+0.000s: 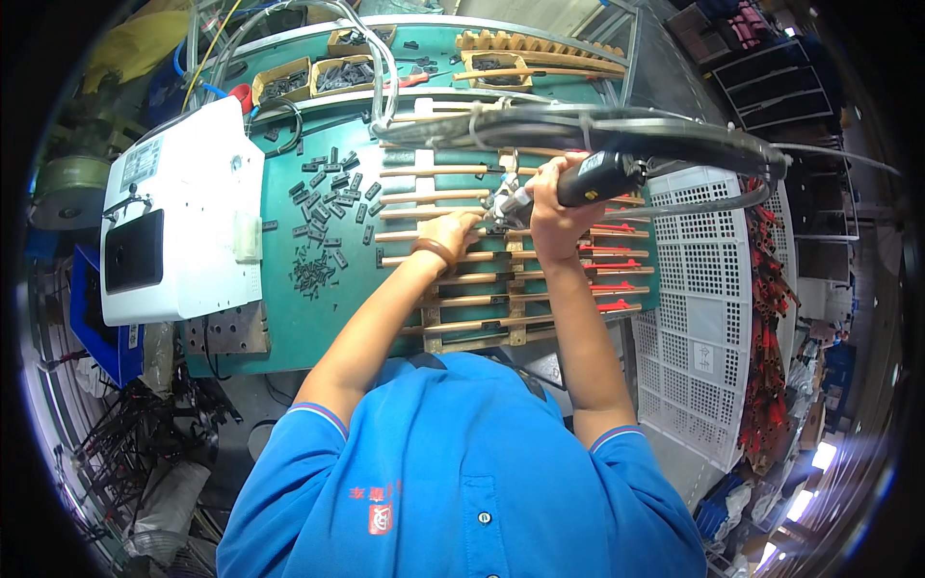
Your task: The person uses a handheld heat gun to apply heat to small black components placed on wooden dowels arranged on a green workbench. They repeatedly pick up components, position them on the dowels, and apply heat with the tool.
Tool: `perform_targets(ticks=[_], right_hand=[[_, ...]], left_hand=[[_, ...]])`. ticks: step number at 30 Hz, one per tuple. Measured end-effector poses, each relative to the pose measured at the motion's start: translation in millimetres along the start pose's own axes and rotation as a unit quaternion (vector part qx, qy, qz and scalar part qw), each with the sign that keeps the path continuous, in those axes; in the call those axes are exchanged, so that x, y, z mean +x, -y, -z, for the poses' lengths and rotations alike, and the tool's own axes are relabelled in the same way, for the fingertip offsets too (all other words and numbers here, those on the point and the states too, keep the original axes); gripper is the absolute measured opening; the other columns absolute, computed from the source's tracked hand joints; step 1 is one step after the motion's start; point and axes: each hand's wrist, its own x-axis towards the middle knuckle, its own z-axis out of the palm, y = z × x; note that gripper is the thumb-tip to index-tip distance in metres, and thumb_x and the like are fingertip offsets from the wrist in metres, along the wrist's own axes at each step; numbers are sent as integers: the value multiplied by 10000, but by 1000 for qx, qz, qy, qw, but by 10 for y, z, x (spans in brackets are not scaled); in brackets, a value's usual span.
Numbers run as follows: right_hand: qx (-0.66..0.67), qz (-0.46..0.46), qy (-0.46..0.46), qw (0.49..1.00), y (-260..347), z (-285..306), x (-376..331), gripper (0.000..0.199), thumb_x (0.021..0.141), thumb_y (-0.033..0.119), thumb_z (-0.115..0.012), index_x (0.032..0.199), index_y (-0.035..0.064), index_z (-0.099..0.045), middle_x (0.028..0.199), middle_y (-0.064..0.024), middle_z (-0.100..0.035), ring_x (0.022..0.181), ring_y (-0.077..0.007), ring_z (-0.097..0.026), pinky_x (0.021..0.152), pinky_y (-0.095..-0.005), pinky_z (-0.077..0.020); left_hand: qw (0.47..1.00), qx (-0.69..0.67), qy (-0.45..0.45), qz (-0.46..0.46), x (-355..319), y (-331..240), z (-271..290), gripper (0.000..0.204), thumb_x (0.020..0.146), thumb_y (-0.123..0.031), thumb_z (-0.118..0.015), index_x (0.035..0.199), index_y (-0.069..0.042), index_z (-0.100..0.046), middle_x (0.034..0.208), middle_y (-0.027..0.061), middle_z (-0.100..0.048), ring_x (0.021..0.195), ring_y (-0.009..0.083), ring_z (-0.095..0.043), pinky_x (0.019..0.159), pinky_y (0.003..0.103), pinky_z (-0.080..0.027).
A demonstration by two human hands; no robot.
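Note:
A row of slim wooden rods [477, 300] with red ends lies side by side across a slotted wooden rack [431, 318]. My right hand [556, 222] is wrapped round a black power screwdriver [602, 180], whose tip points left and down at a rod near the middle of the row. Right beside that tip, my left hand [448, 234] has its fingers closed on a wooden rod; the fingertips are partly hidden. Small black fittings sit on several rods. Loose black fittings [339, 200] are scattered left of the rods, with a pile of small dark screws [311, 275] below them.
A white machine [183, 222] stands at the left of the green bench [289, 342]. Cardboard boxes of black parts [344, 77] sit at the back. Hoses and a cable bundle [674, 135] cross above the rods. White plastic crates [694, 318] and red-ended pieces [764, 347] stand at the right.

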Motion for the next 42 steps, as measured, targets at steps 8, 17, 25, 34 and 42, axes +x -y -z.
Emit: perform_targets(ticks=[8,17,25,34,42], right_hand=[[-258,105,4,960,-176,121,-91,130,864,76,-550,963,-8,-552,876,-58,-587,753,-115,-578,643,-230,-490],[-224,130,32,965,-135,-15,-62,247,819,-94,-563,1022,10,-470,856,-44,-563,670,-102,-573,597,-240,-502],[-152,155,-2,976,872,-324,253,230,842,-47,-531,1060,-16,-462,745,-48,-569,574,-101,-563,588,-234,-504],[-91,106,-19,990,639,-250,441,219,810,-93,-519,1015,-29,-480,773,-73,-571,588,-134,-557,616,-282,-506],[-568,413,33,711,131,232,373,333,745,-100,-574,1060,-4,-526,955,-106,-611,694,-181,-602,633,-339,-524]], left_hand=[[999,9,-16,-37,-93,93,-62,129,811,-247,-663,892,-147,-670,839,63,-619,783,307,-620,669,419,-502],[997,42,-29,-58,-63,81,-68,107,785,-193,-689,876,-138,-673,818,63,-624,745,304,-623,639,414,-506],[986,-43,-117,-113,-53,27,8,114,799,-194,-694,885,-124,-672,860,46,-645,774,271,-644,676,379,-539],[985,37,-131,-110,451,-81,36,264,676,-174,-760,924,-146,-677,955,21,-621,926,249,-569,798,384,-462],[980,79,-129,-129,368,-79,78,227,656,-233,-770,853,-175,-674,900,-8,-582,873,222,-538,772,371,-411]])
